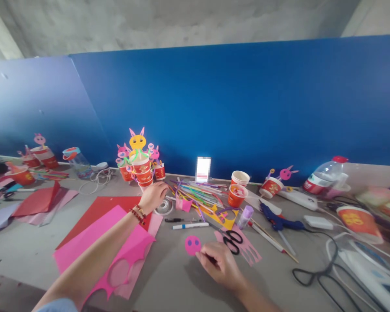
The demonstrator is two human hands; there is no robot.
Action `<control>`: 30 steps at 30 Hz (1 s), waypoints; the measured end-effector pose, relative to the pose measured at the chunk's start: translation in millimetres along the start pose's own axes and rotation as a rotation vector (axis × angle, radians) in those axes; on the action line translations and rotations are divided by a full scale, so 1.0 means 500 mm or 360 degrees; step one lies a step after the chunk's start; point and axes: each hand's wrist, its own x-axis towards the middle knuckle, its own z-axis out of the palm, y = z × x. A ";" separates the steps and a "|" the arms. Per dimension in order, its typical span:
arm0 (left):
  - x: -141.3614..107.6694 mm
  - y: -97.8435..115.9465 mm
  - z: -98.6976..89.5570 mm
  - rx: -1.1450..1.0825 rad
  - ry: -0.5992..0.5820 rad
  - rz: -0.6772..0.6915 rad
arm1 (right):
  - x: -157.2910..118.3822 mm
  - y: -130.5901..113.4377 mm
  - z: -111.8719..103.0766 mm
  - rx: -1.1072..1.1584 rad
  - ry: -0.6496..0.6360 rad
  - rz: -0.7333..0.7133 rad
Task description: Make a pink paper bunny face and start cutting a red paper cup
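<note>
My right hand (221, 263) pinches the edge of a round pink paper face (193, 245) with two purple eye dots, just above the table. My left hand (154, 196), with a beaded bracelet at the wrist, reaches forward over the table, fingers loosely bent and nothing visible in them. It is close to a roll of tape (164, 207) and the heap of coloured pipe cleaners (198, 193). Under the left forearm lie pink paper (97, 236) with round cut-outs and a red sheet (84, 216). Black-handled scissors (233, 241) rest beyond my right hand.
Decorated paper cups (143, 171) with paper animal faces stand against the blue partition (234, 108). A white marker (190, 225), a glue stick (246, 216) and a blue glue gun (277, 219) lie about. Cables (315, 273) and a bottle (325, 175) are at right.
</note>
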 end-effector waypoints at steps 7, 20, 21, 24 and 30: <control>0.032 -0.047 0.052 0.0192 -0.0438 0.0040 | -0.002 0.009 0.002 -0.0015 0.0030 0.0006; 0.037 -0.054 0.024 0.0307 -0.0408 0.0131 | 0.003 0.004 -0.005 -0.0024 0.0047 0.0002; 0.031 -0.049 0.014 0.0317 -0.0363 0.0127 | 0.003 0.004 -0.005 -0.0030 0.0052 0.0005; 0.012 -0.023 -0.022 0.0329 -0.0214 0.0113 | 0.001 0.006 -0.004 -0.0029 0.0064 0.0007; -0.070 0.098 -0.042 0.0170 0.0017 0.0169 | -0.005 0.012 0.003 0.0397 0.0055 0.0279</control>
